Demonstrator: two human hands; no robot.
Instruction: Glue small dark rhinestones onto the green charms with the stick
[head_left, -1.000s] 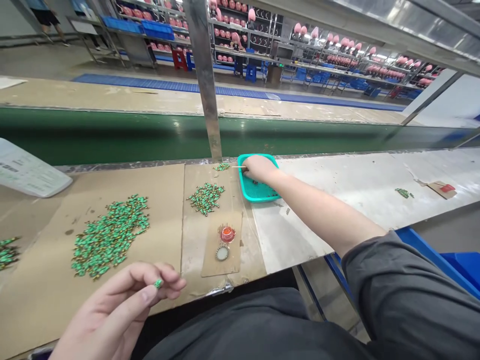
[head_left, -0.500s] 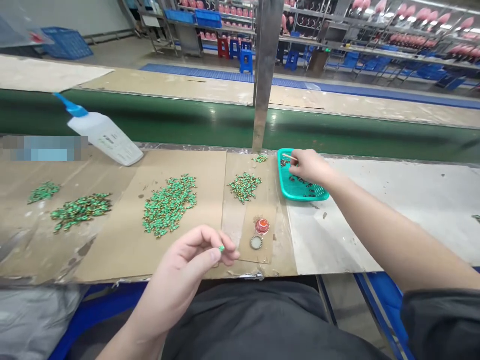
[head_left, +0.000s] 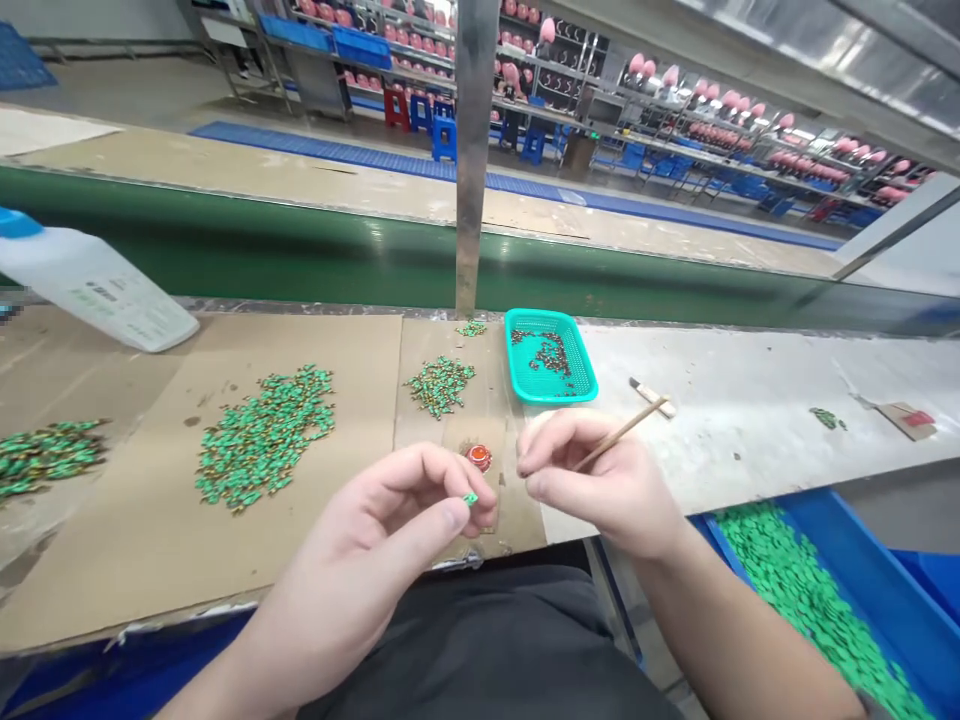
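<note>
green bead [head_left: 470, 497] w/ gold bits; teal mesh tray [head_left: 574, 385] w/ dark brown bits; tan stick [head_left: 621, 433]; red cap [head_left: 478, 457]; brown cardboard [head_left: 150, 520]; blue bin [head_left: 885, 580], green conveyor [head_left: 300, 260].

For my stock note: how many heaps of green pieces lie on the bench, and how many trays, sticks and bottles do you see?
Green heaps: 5, largest
Teal tray: 1
Stick: 1, in the right hand
Bottle: 1
Total: 8
</note>
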